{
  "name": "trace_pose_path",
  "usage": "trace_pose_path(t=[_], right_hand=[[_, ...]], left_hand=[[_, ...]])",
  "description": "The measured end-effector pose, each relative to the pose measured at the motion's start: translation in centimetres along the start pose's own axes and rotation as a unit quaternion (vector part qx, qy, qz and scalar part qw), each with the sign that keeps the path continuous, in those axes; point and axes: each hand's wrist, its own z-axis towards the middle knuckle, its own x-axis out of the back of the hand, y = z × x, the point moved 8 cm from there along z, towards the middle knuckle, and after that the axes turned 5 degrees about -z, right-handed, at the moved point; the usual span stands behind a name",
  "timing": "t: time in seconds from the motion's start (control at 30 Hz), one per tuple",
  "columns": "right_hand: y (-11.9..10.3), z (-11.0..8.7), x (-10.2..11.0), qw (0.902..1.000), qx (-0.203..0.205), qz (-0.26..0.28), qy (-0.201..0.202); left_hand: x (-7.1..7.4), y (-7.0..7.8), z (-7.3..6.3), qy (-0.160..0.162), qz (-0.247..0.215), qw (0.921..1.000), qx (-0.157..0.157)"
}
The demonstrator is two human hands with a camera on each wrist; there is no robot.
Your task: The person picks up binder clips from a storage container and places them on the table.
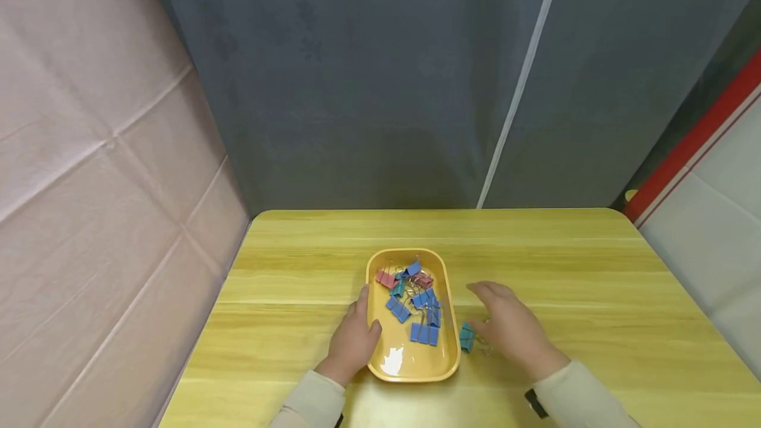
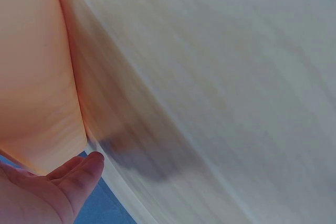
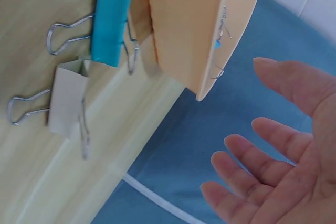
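My left hand (image 1: pixel 352 342) holds the left side of a yellow plastic tray (image 1: pixel 410 374), the thumb over its rim and the fingers along the outer wall. In the left wrist view, those fingers (image 2: pixel 79 179) lie beside the tray's wall (image 2: pixel 37 66). Inside the tray are several binder clips, blue, pink and teal. My right hand (image 1: pixel 517 329) hovers to the right of the tray with fingers spread and nothing between them. Near it on the table lie a teal binder clip (image 3: pixel 111 24) and a whitish binder clip (image 3: pixel 68 98), side by side.
The light wood-grain table (image 1: pixel 297 263) ends at a dark grey curtain (image 1: pixel 357 84) at the back. A pale creased cloth (image 1: pixel 107 216) hangs along the left. A white panel with a red band (image 1: pixel 695 144) stands at the right.
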Motion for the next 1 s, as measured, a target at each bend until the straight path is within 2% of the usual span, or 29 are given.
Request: trace_pose_path(t=[0.33, 0.57, 0.8, 1.0], right_hand=[[-1.8, 1.2, -0.1, 0.9992, 0.036, -0.012, -0.012], [-3.6, 2.1, -0.2, 0.9962, 0.080, -0.030, -0.013], [-4.8, 2.9, -1.2, 0.9939, 0.093, -0.035, -0.049], [-6.5, 3.3, -1.6, 0.9868, 0.146, -0.053, -0.046]], left_hand=[[0.1, 0.1, 0.0, 0.001, 0.001, 1.0000, -0.003], [0.1, 0.1, 0.0, 0.000, 0.001, 1.0000, 0.003], [0.1, 0.2, 0.0, 0.003, 0.004, 1.0000, 0.000], [0.1, 0.2, 0.0, 0.003, 0.001, 1.0000, -0.003]])
